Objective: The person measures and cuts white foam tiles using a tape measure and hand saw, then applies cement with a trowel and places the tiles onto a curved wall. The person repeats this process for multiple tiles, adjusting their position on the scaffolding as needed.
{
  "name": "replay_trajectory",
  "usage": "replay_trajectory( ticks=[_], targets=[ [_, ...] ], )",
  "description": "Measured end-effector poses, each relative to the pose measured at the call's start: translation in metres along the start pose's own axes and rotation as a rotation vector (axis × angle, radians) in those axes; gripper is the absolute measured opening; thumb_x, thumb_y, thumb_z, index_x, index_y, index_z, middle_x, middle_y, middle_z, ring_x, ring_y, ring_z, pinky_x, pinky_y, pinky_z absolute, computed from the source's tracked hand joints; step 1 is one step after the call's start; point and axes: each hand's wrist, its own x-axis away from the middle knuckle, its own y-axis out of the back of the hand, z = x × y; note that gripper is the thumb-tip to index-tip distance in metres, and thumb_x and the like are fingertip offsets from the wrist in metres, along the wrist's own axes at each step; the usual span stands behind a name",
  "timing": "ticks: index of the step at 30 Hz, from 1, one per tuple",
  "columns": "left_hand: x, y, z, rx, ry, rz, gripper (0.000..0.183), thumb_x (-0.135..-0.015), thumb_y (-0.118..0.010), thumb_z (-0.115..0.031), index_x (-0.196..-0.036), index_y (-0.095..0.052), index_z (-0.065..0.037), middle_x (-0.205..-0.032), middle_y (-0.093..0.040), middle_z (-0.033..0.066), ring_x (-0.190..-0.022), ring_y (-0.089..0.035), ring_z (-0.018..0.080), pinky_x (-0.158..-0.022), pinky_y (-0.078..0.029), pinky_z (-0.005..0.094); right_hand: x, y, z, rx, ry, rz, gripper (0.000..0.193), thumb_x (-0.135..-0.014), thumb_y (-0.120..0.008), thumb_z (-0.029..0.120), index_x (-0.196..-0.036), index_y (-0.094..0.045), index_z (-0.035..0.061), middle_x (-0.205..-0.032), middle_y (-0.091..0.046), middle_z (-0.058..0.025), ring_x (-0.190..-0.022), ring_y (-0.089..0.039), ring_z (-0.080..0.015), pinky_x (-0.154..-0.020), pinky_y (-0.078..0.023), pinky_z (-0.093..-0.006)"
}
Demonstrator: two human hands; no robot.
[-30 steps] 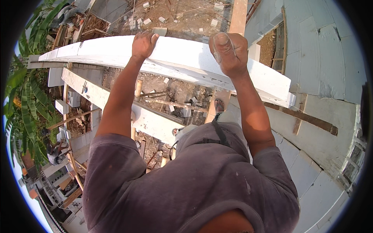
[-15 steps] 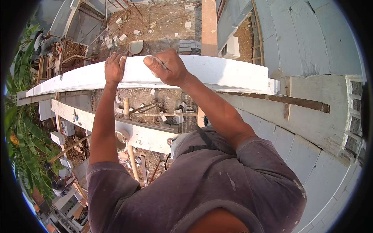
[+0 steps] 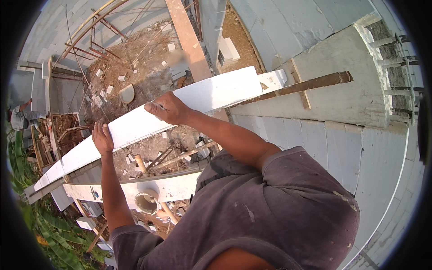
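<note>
Below me a long course of white lightweight blocks [image 3: 211, 93] runs slantwise from lower left to upper right. My left hand [image 3: 103, 138] lies over its near edge, fingers stretched across the top face. Further right along the same course, my right hand [image 3: 168, 109] is closed, its thumb lying over the curled fingers and pointing left. It rests on or just above the blocks; I cannot tell which. Whatever is inside that closed hand, if anything, is hidden. Both arms reach forward from a dusty, paint-spotted shirt.
A pale plank [image 3: 173, 188] crosses below, with a round crusted bucket [image 3: 147, 202] by it. A timber beam [image 3: 310, 86] juts out right. Far below lies ground [image 3: 139, 58] strewn with block pieces. Grey walls [image 3: 288, 139] stand right. Another person [image 3: 19, 118] is at far left.
The view has turned, so the block course now slants up to the right. Both hands stay at the blocks; the right hand remains closed, and the left still lies over the edge.
</note>
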Motion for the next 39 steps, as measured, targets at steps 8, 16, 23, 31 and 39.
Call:
replay_trajectory(
  ticks=[8, 16, 23, 31, 39],
  targets=[
    [-0.009, 0.003, 0.001, -0.097, 0.107, -0.105, 0.053, -0.102, -0.041, -0.044, -0.146, -0.044, -0.016, -0.145, -0.05, 0.0129, -0.138, -0.043, 0.0298, -0.116, -0.024, 0.0522, 0.01, 0.028, -0.014, 0.275, -0.06, 0.148, 0.062, -0.099, -0.051, 0.053, -0.069, -0.059, -0.0005, -0.06, -0.054, -0.0076, -0.059, -0.048, -0.0153, -0.058, -0.041, -0.0357],
    [0.16, 0.005, -0.092, 0.238, 0.716, -0.552, 0.062, -0.099, -0.05, -0.044, -0.151, -0.033, -0.014, -0.156, -0.025, 0.0245, -0.143, -0.028, 0.0386, -0.116, -0.017, 0.0578, 0.146, 0.053, -0.044, 0.025, -0.86, 0.701, 0.035, -0.097, -0.059, 0.036, -0.106, -0.064, 0.0033, -0.083, -0.064, -0.004, -0.064, -0.061, -0.012, -0.055, -0.046, -0.0251],
    [0.67, -0.111, -0.242, 0.882, 1.761, 0.665, 0.065, -0.098, -0.042, -0.052, -0.15, -0.04, -0.012, -0.152, -0.042, 0.0177, -0.139, -0.041, 0.0367, -0.114, -0.033, 0.0474, 0.342, 0.161, -0.202, 0.781, -1.294, 0.801, 0.051, -0.099, -0.051, 0.043, -0.131, -0.055, 0.0037, -0.102, -0.066, -0.0136, -0.092, -0.064, -0.0255, -0.082, -0.051, -0.038],
    [0.885, -0.1, -0.353, 0.965, 1.992, 0.531, 0.053, -0.097, -0.046, -0.047, -0.109, -0.068, 0.0, -0.117, -0.067, 0.0241, -0.105, -0.065, 0.0417, -0.092, -0.05, 0.0497, 0.303, 0.02, -0.169, 0.602, -1.284, 0.682, 0.051, -0.099, -0.051, 0.042, -0.133, -0.052, 0.0052, -0.106, -0.064, -0.0134, -0.094, -0.063, -0.0262, -0.083, -0.05, -0.039],
    [0.762, -0.081, -0.331, 2.046, 2.259, -0.098, 0.073, -0.095, -0.045, -0.062, -0.143, -0.048, -0.007, -0.141, -0.053, 0.0186, -0.123, -0.056, 0.0309, -0.092, -0.051, 0.0494, 0.283, -0.161, -0.124, 0.57, -1.098, 0.753, 0.051, -0.099, -0.052, 0.041, -0.136, -0.049, 0.0066, -0.111, -0.062, -0.0132, -0.095, -0.062, -0.0269, -0.085, -0.05, -0.04]
  ],
)
